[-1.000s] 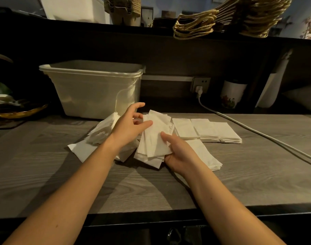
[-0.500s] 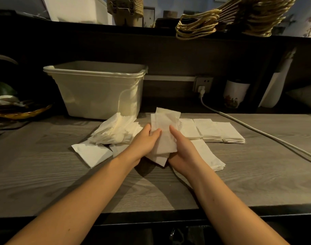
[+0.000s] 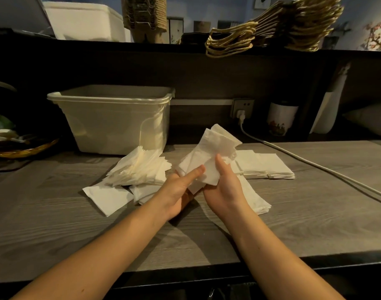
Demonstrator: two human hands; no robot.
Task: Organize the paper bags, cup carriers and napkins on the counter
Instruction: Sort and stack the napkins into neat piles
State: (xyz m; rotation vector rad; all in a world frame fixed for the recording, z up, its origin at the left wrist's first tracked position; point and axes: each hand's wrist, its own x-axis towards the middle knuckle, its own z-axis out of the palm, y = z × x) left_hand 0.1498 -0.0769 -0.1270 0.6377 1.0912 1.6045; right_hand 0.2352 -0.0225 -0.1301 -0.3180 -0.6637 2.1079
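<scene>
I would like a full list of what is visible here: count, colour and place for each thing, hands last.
napkin bundle: one, white, held in both hands
loose napkin heap: one, white, counter, left of hands
neat napkin stacks: several, white, counter, right of hands
tub: one, translucent cream, behind the heap
paper bags: a pile, golden handles, upper shelf, right
cup carriers: one stack, brown, upper shelf, centre-left
cable: one, white, from wall socket across counter
cup: one, white, patterned, back right
counter: one, grey wood, foreground
left hand: one, grips the bundle
right hand: one, grips the bundle
</scene>
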